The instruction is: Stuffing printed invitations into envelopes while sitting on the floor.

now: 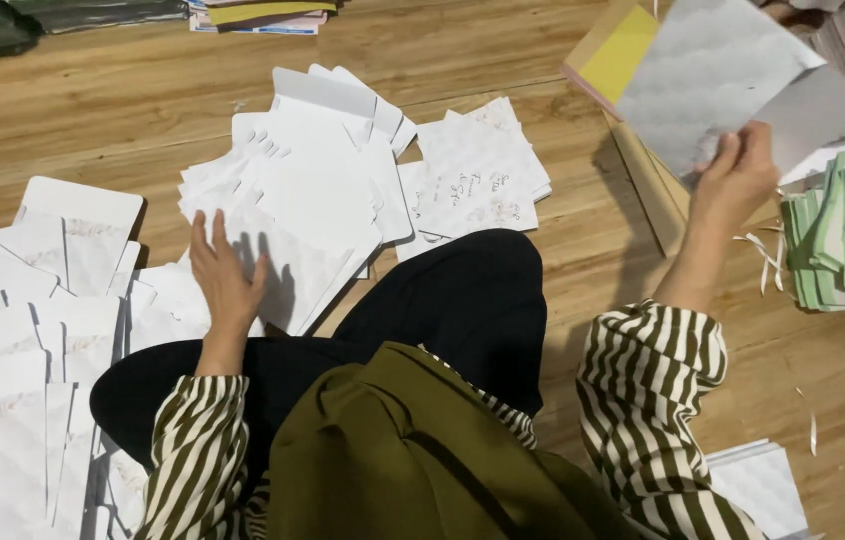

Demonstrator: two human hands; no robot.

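Left hand [226, 275] flat, open on white card pile [293, 215], right hand [733, 180] pinching grey sheet [713, 75] aloft.

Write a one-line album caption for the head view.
Seated on a wooden floor, left hand resting on spread white cards, right hand lifting a textured sheet.

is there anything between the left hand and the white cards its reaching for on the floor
Nothing visible is in the way. The left hand lies open, right on the spread of white cards on the wooden floor. The right hand is off to the other side, holding up a grey sheet.
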